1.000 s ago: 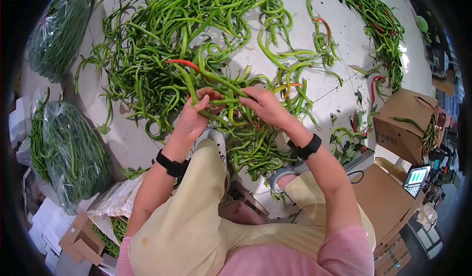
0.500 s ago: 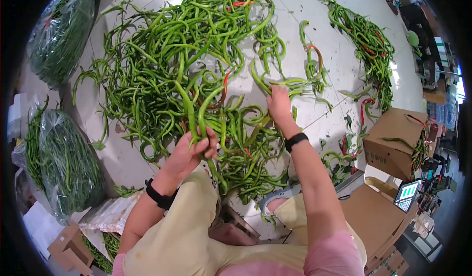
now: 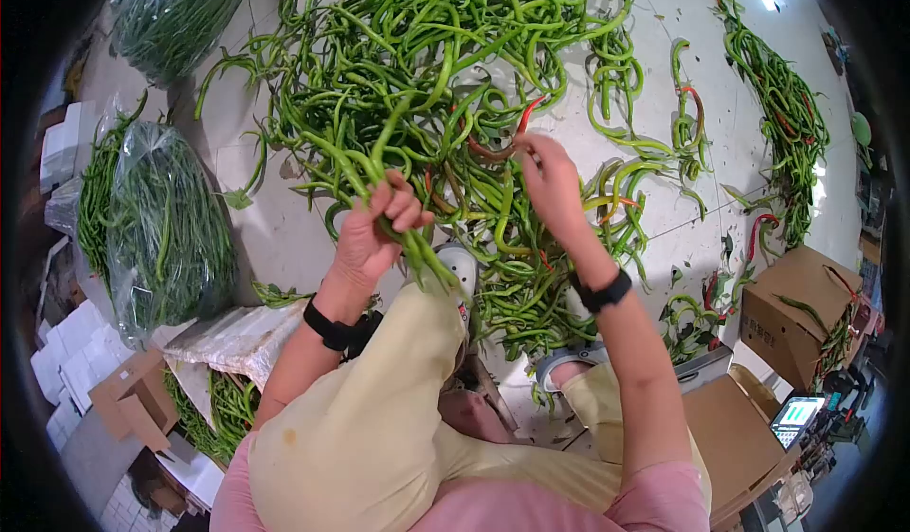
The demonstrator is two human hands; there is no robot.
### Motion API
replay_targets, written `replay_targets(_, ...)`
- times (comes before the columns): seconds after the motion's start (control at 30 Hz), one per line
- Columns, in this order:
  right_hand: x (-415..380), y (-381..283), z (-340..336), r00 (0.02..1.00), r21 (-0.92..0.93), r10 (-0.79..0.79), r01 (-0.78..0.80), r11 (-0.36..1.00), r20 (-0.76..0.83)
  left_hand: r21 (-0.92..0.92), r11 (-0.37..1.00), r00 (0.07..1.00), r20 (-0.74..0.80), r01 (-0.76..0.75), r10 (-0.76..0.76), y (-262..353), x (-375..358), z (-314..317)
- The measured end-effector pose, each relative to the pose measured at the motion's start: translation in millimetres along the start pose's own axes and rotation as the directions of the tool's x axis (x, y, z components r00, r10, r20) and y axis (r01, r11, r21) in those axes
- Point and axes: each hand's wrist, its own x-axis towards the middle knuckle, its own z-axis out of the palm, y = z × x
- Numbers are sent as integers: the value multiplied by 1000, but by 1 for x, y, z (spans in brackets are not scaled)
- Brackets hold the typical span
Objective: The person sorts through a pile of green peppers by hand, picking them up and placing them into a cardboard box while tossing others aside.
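Observation:
My left hand is closed around a small bunch of long green chili peppers, raised over the near side of the pile. Their ends stick out above and below my fist. My right hand has its thumb and fingers bent together at a red chili pepper lying in the pile. The fingertips overlap its lower red part. A large heap of green chili peppers spreads over the floor ahead of both hands. More peppers lie between my feet.
Plastic bags of green peppers stand on the left, beside a white foam box. A long row of peppers lies at the right. Cardboard boxes and a lit scale display are at lower right.
The view has shifted, so the pile appears farther right and higher. My right hand has left the green peppers at right for the red one. My left hand has lifted its bunch.

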Motion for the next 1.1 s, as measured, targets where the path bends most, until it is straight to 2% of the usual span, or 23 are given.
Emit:
replay_targets(0.17,62,26,52,968,-77,-212,223,972,134,-170,983,998,12,-66,69,9,4,-10)
replay_targets(0.27,82,36,77,941,-181,-288,318,930,177,-232,970,996,-79,-67,50,3,3,-3)
replay_targets(0.37,97,60,68,876,-297,-357,453,841,325,-251,965,994,-94,-79,57,6,0,-10)
replay_targets(0.4,100,57,55,852,-287,-458,518,806,252,-245,965,992,-113,-89,63,9,-1,-14)
replay_targets(0.43,96,34,34,888,-363,-423,460,810,182,-239,966,989,-130,-97,67,11,-1,-17)
replay_targets(0.5,90,13,4,846,-385,-517,439,812,-126,-189,978,990,-124,-85,62,13,0,-18)
replay_targets(0.53,72,2,-2,967,-201,-236,214,956,-97,-167,983,991,-124,-74,53,11,-1,-16)
replay_targets(0.57,51,-14,-6,998,-29,58,-59,998,-19,-143,988,992,-120,-60,43,8,-2,-15)
replay_targets(0.6,32,-28,-8,939,117,330,-339,933,94,-134,990,994,-110,-44,29,2,0,-14)
replay_targets(0.63,6,-27,1,933,122,280,-313,942,227,-108,994,992,-121,-34,21,-4,3,-11)
replay_targets(0.67,-21,-37,12,894,219,287,-373,901,345,-81,996,991,-132,-23,13,-11,4,-8)
replay_targets(0.7,-44,-48,22,904,205,196,-290,935,381,-54,998,989,-146,-16,8,-17,4,-6)
replay_targets(0.73,-50,-67,21,712,229,307,-550,803,632,33,999,990,-138,25,-20,-18,2,-3)
replay_targets(0.77,-51,-70,23,604,226,346,-672,706,718,75,997,991,-134,26,-16,-19,-1,-10)
replay_targets(0.83,-36,-49,33,859,279,113,-284,917,500,159,987,992,-127,26,-6,-19,-9,-28)
replay_targets(0.87,-22,-37,45,932,130,238,-281,951,271,52,999,994,-113,6,0,-18,-9,-24)
replay_targets(0.93,16,-13,61,959,127,282,-276,953,-29,-10,1000,984,-179,-22,20,-19,-10,-27)
replay_targets(1.03,56,26,95,902,-178,431,-431,885,-41,-93,995,968,-249,-49,24,-18,-4,-25)
replay_targets(1.1,63,39,103,869,-162,491,-477,864,63,-132,990,960,-279,-48,10,-17,-3,-25)
